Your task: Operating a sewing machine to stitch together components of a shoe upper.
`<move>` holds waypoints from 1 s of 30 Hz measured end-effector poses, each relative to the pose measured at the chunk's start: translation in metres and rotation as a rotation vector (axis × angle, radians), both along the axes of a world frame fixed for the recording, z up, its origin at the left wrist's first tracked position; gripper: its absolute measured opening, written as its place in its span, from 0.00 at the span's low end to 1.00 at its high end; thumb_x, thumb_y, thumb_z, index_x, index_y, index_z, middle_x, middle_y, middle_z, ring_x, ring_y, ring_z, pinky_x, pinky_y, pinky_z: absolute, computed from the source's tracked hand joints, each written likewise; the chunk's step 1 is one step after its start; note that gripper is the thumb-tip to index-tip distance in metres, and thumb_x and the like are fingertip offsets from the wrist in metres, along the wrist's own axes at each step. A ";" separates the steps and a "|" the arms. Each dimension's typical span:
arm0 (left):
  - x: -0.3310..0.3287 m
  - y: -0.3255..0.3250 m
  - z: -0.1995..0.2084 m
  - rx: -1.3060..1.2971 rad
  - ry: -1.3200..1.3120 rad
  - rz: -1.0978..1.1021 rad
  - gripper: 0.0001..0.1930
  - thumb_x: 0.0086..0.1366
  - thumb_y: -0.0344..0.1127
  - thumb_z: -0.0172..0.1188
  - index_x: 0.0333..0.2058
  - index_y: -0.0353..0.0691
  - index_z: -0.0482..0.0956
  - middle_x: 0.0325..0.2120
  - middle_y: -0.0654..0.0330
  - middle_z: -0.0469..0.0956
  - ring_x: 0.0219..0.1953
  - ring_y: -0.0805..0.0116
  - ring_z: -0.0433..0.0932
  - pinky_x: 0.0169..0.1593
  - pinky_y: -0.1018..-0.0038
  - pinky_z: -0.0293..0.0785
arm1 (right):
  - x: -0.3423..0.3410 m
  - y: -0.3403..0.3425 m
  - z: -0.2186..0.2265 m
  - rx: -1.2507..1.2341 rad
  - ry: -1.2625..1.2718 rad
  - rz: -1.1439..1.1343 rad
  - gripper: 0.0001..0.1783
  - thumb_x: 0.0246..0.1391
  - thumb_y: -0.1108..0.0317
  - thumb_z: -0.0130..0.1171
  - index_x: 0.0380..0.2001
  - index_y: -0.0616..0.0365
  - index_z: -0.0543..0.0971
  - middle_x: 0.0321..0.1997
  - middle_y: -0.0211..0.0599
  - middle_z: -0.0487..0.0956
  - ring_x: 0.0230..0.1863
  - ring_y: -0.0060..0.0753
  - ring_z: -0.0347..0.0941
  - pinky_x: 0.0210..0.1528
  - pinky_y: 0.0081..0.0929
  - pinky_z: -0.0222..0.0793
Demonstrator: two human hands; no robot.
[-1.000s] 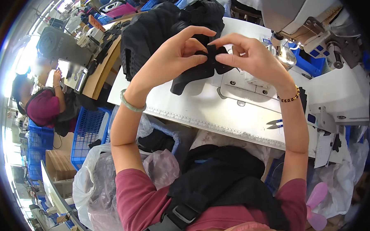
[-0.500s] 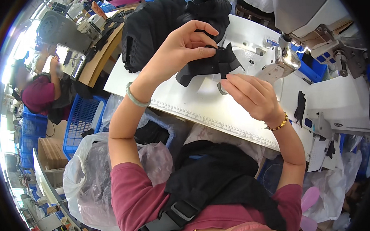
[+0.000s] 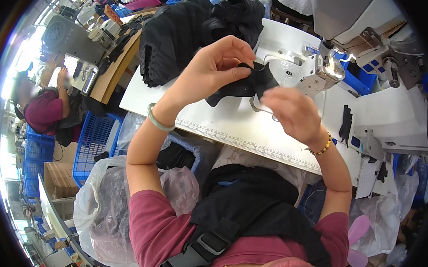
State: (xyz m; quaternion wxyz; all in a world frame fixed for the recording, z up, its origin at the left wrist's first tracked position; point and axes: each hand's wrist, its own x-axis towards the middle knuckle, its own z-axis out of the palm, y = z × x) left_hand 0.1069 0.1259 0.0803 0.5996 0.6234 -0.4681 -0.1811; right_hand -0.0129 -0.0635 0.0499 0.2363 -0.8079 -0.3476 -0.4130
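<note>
My left hand [image 3: 223, 68] is raised over the white sewing table [image 3: 213, 119], thumb and fingers pinching a small black fabric piece [image 3: 264, 79]. The fabric hangs just above the tabletop, close to the sewing machine's metal head [image 3: 328, 71]. At the fabric's lower right edge is my right hand [image 3: 292, 112], its fingers curled and smeared by motion. Whether they grip the fabric cannot be made out. A small curved metal edge [image 3: 255, 104] shows beside the right fingertips; what it belongs to is unclear.
Bulky black fabric bundles [image 3: 172, 42] lie at the table's far left. A printed ruler strip [image 3: 243, 141] runs along its near edge. Black strips [image 3: 346, 123] lie at right. Bagged material [image 3: 112, 209] and a blue basket [image 3: 92, 139] stand left. Another person [image 3: 46, 110] sits far left.
My left hand has lowered slightly with the fabric. My right hand has shifted down a little, its fingers now more curled and blurred. The fabric has turned, and its right part hangs differently.
</note>
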 end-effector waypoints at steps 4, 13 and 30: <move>-0.012 0.004 0.011 -0.015 0.050 -0.087 0.10 0.61 0.18 0.55 0.41 0.33 0.70 0.37 0.63 0.72 0.42 0.79 0.72 0.48 0.82 0.69 | -0.010 -0.008 0.022 0.359 0.734 0.046 0.22 0.50 0.78 0.57 0.51 0.62 0.70 0.41 0.36 0.75 0.30 0.22 0.72 0.29 0.19 0.70; -0.058 0.002 0.017 0.110 0.126 -0.116 0.13 0.58 0.24 0.57 0.43 0.37 0.71 0.36 0.62 0.72 0.27 0.83 0.70 0.29 0.83 0.66 | -0.055 -0.024 0.026 1.048 1.262 0.340 0.08 0.59 0.73 0.54 0.40 0.65 0.73 0.33 0.29 0.78 0.34 0.11 0.70 0.35 0.11 0.65; -0.037 -0.075 -0.135 0.570 0.195 -0.202 0.13 0.56 0.33 0.64 0.40 0.37 0.77 0.39 0.65 0.76 0.43 0.78 0.72 0.45 0.79 0.69 | -0.087 -0.054 -0.103 0.402 0.962 -0.487 0.16 0.55 0.62 0.60 0.39 0.60 0.69 0.32 0.44 0.76 0.29 0.40 0.73 0.33 0.29 0.68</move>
